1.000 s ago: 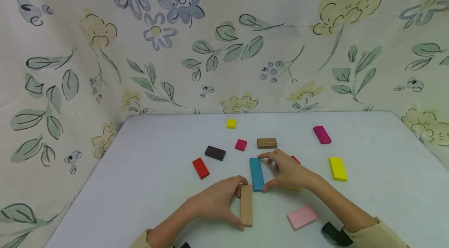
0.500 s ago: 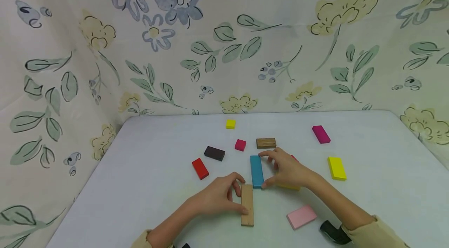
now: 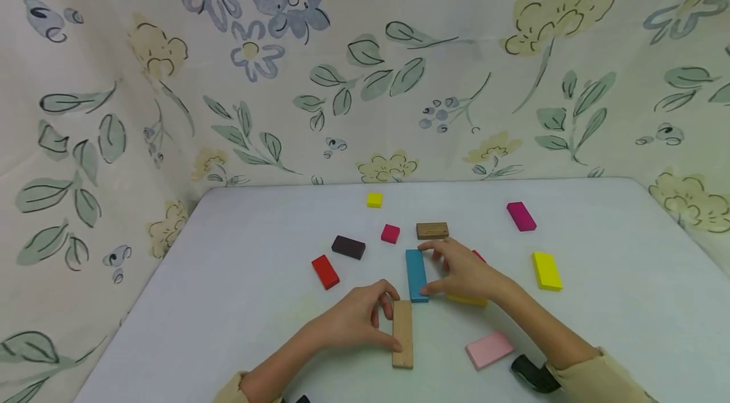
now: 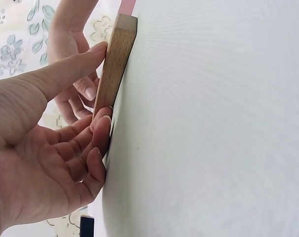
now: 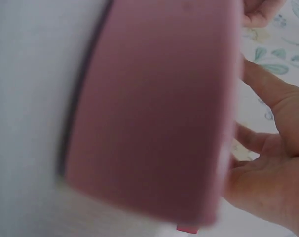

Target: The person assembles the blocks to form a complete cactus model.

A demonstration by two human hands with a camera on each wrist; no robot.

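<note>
In the head view my left hand [image 3: 348, 320] is at a plain wooden block [image 3: 402, 320] lying lengthwise away from me. Its thumb rests on the block's upper face near the front, and its curled fingers are by the far end. The left wrist view shows that thumb [image 4: 85, 61] on the block's edge and fingertips touching its side. My right hand [image 3: 467, 273] pinches a blue block [image 3: 416, 273] by its two ends, thumb in front, forefinger behind. The blue block lies just beyond the wooden one, slightly to the right. A pink block [image 5: 154, 113] hides much of the right wrist view.
Around the hands lie red [image 3: 326, 272], dark brown [image 3: 348, 247], small pink-red [image 3: 390, 234], small yellow [image 3: 374, 200], brown wood [image 3: 432, 230], magenta [image 3: 521, 216] and yellow blocks [image 3: 547, 271]. Beneath the right hand, another yellow block [image 3: 467, 300] is partly hidden. A floral curtain [image 3: 365, 73] hangs behind.
The blue block has slid a little away from me with my right hand. My left thumb has shifted from the wooden block's near end onto its upper face.
</note>
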